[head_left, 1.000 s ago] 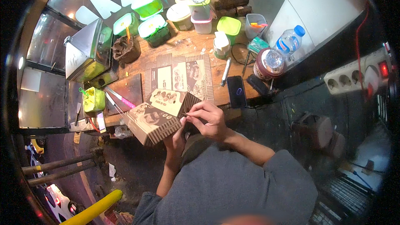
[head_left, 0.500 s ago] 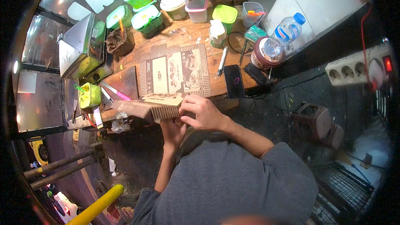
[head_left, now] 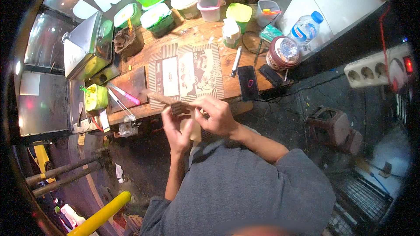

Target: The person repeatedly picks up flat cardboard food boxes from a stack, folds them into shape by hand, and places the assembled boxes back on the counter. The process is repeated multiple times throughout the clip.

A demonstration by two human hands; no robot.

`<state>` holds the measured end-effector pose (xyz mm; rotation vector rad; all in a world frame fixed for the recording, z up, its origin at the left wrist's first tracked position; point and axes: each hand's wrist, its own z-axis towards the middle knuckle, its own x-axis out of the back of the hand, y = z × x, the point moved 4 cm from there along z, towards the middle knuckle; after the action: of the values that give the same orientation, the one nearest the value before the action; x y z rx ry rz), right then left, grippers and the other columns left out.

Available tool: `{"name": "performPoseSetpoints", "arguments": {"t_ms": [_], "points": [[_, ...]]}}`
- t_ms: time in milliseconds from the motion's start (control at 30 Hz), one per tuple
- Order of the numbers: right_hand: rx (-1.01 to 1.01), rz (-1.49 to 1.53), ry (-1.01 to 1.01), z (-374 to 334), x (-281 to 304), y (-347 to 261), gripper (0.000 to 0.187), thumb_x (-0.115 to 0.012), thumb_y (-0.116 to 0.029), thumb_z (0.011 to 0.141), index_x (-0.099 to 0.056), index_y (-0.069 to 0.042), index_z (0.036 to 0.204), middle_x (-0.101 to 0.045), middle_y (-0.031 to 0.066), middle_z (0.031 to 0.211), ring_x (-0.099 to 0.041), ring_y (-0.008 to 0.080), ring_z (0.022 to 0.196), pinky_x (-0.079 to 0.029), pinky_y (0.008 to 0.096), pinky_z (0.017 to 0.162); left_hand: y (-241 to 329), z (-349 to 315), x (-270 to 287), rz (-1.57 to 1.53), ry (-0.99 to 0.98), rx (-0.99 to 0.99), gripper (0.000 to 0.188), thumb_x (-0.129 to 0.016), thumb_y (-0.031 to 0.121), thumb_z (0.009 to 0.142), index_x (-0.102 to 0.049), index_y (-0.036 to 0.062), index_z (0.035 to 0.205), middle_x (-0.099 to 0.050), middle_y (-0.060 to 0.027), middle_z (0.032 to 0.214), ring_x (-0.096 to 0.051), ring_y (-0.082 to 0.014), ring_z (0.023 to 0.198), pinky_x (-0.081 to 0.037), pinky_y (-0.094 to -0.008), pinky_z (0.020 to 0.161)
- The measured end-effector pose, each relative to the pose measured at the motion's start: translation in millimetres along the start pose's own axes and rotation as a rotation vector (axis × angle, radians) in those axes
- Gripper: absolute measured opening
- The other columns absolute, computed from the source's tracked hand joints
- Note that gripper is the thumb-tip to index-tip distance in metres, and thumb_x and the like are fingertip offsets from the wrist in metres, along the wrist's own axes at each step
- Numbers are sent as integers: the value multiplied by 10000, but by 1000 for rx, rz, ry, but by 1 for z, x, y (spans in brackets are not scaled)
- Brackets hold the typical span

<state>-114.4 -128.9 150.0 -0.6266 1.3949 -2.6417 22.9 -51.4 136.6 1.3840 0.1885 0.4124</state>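
Just in front of my body, both hands hold a brown printed cardboard box [head_left: 167, 100], partly folded and tilted nearly edge-on. My left hand [head_left: 177, 132] grips it from below and the left, fingers curled against its striped side and thumb turned inward. My right hand [head_left: 217, 116] pinches its right end between thumb and fingers. A pale flap [head_left: 195, 132] hangs between the hands. Beyond, a flat, unfolded cardboard box sheet [head_left: 186, 73] with a dark print lies on the wooden table [head_left: 192, 35].
Lidded tubs [head_left: 156, 19] stand at the back left, near a metal case [head_left: 89, 48]. A pink-handled knife [head_left: 127, 95] lies beside a yellow-green container [head_left: 96, 99]. To the right are a marker [head_left: 236, 61], a phone [head_left: 248, 83] and a water bottle [head_left: 306, 28]. A power strip [head_left: 374, 71] sits far right.
The box in my hands has tipped from showing its printed face to nearly edge-on. My left hand has moved up its side, and the right hand has shifted slightly right.
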Motion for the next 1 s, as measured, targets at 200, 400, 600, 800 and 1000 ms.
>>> {"name": "performPoseSetpoints", "arguments": {"t_ms": [200, 400, 600, 800, 1000], "points": [[68, 85, -51, -8, -6, -20, 240, -656, 39, 741, -665, -9, 976, -670, 133, 866, -682, 279, 751, -565, 346, 663, 20, -11, 26, 182, 387, -101, 135, -578, 8, 954, -558, -33, 1081, -609, -78, 984, -578, -109, 865, -481, -237, 786], [-98, 200, -37, -5, -6, -16, 108, -706, -7, 821, -676, 18, 923, -687, 145, 869, -687, 228, 768, -543, 308, 666, 23, -24, 21, 45, 283, -67, 70, -620, -30, 917, -614, -39, 986, -615, -65, 1002, -575, -97, 885, -469, -224, 754], [-183, 340, 43, -8, -8, -15, 92, -739, -26, 811, -709, -1, 894, -691, 129, 925, -684, 231, 850, -541, 320, 745, 12, -29, 22, -180, 272, 231, 58, -697, -46, 857, -663, -37, 904, -648, -22, 855, -593, -75, 785, -464, -209, 721], [-128, 348, 5, -9, -5, -18, 120, -753, 2, 795, -716, -6, 909, -664, 110, 975, -665, 209, 883, -531, 293, 765, 15, -26, 14, -259, 260, 158, 58, -695, -37, 864, -656, -26, 906, -647, -26, 857, -599, -76, 782, -472, -212, 721], [-154, 317, -102, -10, -2, -12, 142, -777, 18, 745, -703, -12, 863, -652, 113, 1037, -661, 212, 921, -532, 302, 782, 22, -32, 9, -44, 194, 126, 95, -663, -27, 878, -639, -46, 967, -569, -61, 981, -597, -130, 903, -483, -259, 815]]}}
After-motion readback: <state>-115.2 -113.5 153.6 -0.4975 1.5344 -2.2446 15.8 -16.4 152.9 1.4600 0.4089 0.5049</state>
